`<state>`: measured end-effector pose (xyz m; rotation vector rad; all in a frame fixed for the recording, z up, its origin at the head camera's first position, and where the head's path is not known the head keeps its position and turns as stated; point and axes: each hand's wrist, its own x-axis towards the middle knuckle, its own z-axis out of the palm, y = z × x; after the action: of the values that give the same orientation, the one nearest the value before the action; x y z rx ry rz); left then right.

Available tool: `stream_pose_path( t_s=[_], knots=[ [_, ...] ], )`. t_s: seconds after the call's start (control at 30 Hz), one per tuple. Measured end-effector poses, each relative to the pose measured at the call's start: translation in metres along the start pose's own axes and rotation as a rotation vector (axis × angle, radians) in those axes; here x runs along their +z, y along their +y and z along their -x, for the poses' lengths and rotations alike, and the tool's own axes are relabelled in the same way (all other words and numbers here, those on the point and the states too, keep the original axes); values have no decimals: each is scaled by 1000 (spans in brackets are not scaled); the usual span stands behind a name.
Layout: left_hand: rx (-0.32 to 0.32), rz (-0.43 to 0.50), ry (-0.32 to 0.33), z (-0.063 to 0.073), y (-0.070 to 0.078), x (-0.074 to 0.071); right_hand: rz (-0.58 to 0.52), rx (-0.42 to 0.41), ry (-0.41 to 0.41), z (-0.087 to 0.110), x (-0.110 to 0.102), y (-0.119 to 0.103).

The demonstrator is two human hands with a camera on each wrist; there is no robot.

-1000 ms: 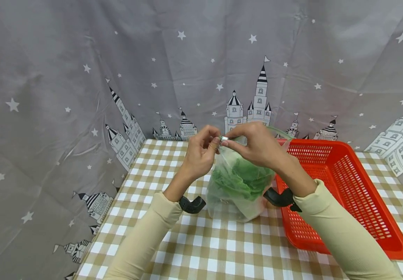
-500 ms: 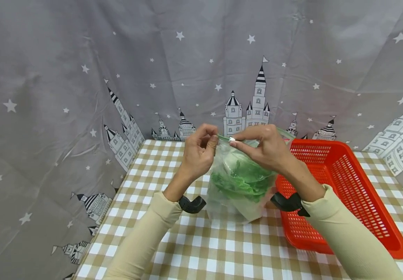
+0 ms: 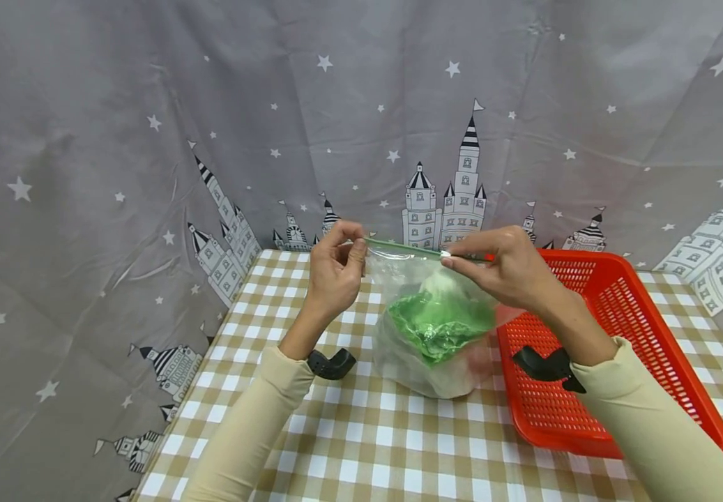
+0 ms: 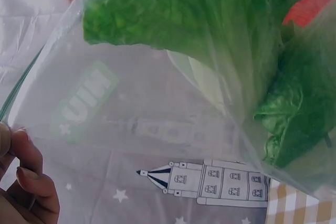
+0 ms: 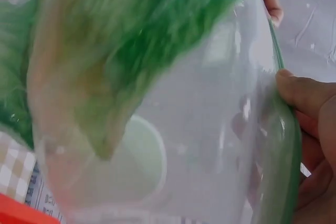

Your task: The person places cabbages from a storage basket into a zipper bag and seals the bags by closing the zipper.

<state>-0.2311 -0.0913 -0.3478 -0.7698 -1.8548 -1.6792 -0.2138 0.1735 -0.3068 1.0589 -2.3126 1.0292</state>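
A clear slider zip bag stands on the table, with a leafy green vegetable with pale stalks inside. My left hand pinches the bag's top left corner at the end of the green zip strip. Thumb and forefinger of my right hand grip the white slider, farther right on that strip. Between the hands the strip is taut and nearly straight. The left wrist view shows green lettering on the bag, and the leaves press against the plastic in the right wrist view.
A red plastic basket with perforated walls sits right of the bag, partly under the right forearm. A brown-and-white checked cloth covers the table. Behind it hangs a grey curtain printed with castles and stars.
My right hand has slid rightward along the zip strip with the slider, away from the left hand. The left hand has shifted a little left, and the bag's top is stretched straighter.
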Motion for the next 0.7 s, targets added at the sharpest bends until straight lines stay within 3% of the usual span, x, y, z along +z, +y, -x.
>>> stream_pose_path(
  t_s=[0.37,0.5,0.7],
  knots=[
    [-34,14,110,3,-8,-32,149,103,-22,32,-41,10],
    [-32,-13,123,8,14,-43,167,93,18,45,-59,6],
    [32,29,101,20,49,-54,118,-35,50,60,-82,-23]
  ],
)
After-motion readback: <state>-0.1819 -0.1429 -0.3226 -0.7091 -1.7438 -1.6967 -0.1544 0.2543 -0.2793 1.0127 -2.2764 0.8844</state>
